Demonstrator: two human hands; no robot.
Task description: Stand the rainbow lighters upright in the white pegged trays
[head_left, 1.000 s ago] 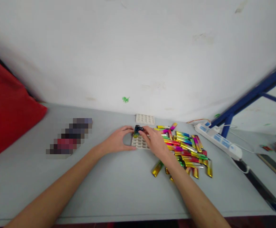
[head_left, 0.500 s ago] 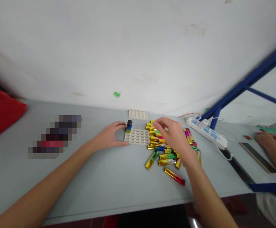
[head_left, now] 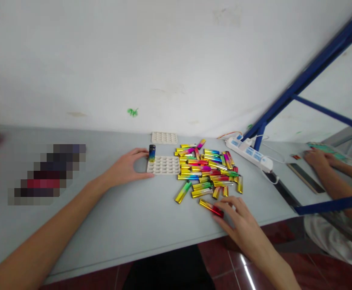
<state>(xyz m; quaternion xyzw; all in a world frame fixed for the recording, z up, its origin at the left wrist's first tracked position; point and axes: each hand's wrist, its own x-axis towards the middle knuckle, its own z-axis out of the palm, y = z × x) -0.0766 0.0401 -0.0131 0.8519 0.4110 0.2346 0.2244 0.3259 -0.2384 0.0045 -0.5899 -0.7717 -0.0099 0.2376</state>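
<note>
My left hand curves around the left side of a white tray with rows of small hollows. Its thumb lies at the tray's near left corner, and its fingertips are beside a dark blue lighter standing upright in the far left corner. My right hand has thumb and fingers on either side of the red end of a red-and-gold lighter, which lies flat near the table's front edge. Several shiny lighters in gold, red, blue, green and purple lie heaped right of the tray.
A second white tray lies near the wall. A white power strip with cables and a blue metal frame stand at the right. Beyond them are another person's hands. A pixelated patch covers the left tabletop.
My right hand has moved from above the heap toward the front edge, down to the red-and-gold lighter. My left hand stays at the tray, while the whole view has shifted.
</note>
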